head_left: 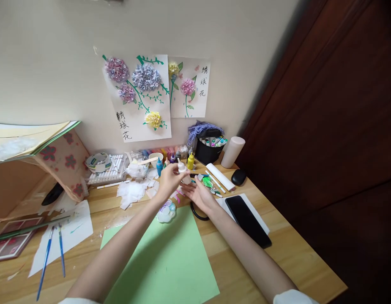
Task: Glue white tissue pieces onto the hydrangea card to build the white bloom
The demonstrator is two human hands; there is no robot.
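Observation:
My left hand (pixel 168 180) is raised over the desk with its fingers pinched round the top of a small white bottle (pixel 183 168). My right hand (pixel 198 194) sits just right of and below the bottle, palm up with fingers spread under it. A light green paper sheet (pixel 165 257) lies flat in front of me. A small white paint palette (pixel 166 212) with pastel wells rests at the sheet's far edge, under my left wrist.
A black phone (pixel 247 219) lies on white paper at right, a black mouse (pixel 238 176) beyond it. Paint bottles (pixel 190 161), a black marker box (pixel 209 148), torn white paper (pixel 135 191) and a marker tray (pixel 108 171) line the wall. Two blue brushes (pixel 52 253) lie at left.

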